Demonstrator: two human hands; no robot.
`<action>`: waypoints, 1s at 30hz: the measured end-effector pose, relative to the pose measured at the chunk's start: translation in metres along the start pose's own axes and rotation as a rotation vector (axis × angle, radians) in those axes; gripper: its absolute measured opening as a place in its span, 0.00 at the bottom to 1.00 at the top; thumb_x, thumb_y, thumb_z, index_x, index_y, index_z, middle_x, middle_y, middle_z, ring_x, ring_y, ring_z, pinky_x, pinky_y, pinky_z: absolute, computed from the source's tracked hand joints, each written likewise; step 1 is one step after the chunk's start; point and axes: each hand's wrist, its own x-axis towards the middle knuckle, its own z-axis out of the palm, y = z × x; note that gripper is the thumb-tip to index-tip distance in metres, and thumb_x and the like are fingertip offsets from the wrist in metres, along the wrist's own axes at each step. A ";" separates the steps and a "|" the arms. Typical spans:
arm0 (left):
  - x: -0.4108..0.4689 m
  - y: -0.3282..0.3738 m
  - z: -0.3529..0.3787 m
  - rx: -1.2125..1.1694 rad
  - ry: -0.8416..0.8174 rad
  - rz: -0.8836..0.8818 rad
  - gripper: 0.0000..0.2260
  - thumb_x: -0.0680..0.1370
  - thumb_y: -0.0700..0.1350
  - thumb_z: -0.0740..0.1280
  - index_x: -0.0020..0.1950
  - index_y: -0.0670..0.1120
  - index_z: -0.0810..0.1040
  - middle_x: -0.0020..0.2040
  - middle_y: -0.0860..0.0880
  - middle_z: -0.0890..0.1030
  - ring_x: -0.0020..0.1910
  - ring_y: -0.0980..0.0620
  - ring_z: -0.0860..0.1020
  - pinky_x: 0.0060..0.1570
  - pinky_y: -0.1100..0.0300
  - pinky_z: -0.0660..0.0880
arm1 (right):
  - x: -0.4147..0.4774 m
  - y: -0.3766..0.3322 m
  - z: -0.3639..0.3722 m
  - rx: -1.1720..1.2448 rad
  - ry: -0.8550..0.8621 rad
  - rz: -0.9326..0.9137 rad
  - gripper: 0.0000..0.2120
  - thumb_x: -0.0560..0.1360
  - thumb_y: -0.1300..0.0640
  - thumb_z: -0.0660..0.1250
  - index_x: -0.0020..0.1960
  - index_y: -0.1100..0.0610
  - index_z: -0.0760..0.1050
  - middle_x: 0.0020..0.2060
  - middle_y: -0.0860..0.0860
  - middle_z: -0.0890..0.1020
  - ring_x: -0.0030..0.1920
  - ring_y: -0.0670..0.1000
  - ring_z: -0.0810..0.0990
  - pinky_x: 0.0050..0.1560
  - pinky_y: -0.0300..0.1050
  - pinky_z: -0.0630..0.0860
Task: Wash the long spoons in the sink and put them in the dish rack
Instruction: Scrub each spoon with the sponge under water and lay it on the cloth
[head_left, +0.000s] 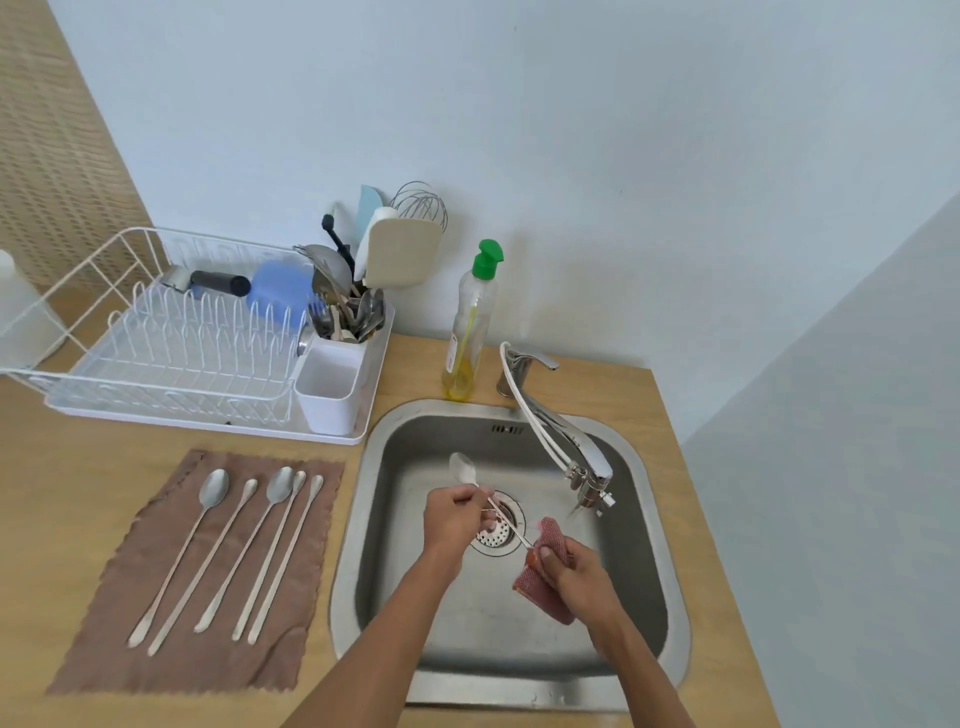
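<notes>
Stainless steel fills the middle of what we see: a long spoon (464, 469) is held low over the sink (345, 561), above the drain strainer (496, 538). Its long axis runs on a diagonal, the bowl pointing away and to the left toward the back of the basin, the handle end coming toward us on the right. Our left hand (452, 519) grips the stem just below the bowl with curled fingers. Our right hand (574, 574) holds a pink mesh sponge (537, 590) folded round the handle's end. On the wooden counter to the left, five other long spoons (280, 483) lie side by side on a brown cloth (156, 660), bowls pointing away toward the white dish rack (156, 410). The green-capped dish soap bottle (470, 322) behind the sink carries a small label, too blurred for us to read.
</notes>
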 end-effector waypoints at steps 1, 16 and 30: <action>0.000 0.003 -0.008 -0.013 0.026 0.025 0.06 0.78 0.39 0.71 0.43 0.40 0.85 0.38 0.41 0.85 0.31 0.52 0.81 0.34 0.64 0.80 | 0.001 -0.002 0.003 0.005 0.013 0.001 0.08 0.81 0.57 0.65 0.45 0.56 0.81 0.37 0.49 0.85 0.40 0.48 0.81 0.41 0.39 0.75; -0.041 0.010 -0.126 0.337 0.294 0.327 0.14 0.79 0.43 0.69 0.33 0.42 0.82 0.28 0.49 0.80 0.28 0.55 0.75 0.38 0.58 0.76 | -0.005 -0.035 0.043 0.023 -0.042 -0.049 0.06 0.79 0.53 0.67 0.49 0.53 0.81 0.42 0.50 0.85 0.44 0.50 0.82 0.40 0.43 0.74; -0.032 0.028 -0.285 0.661 0.569 0.228 0.06 0.75 0.41 0.73 0.43 0.39 0.86 0.41 0.42 0.86 0.43 0.46 0.83 0.40 0.60 0.71 | -0.010 -0.059 0.057 0.120 -0.029 0.053 0.06 0.74 0.58 0.71 0.49 0.59 0.82 0.44 0.59 0.85 0.39 0.53 0.79 0.36 0.44 0.72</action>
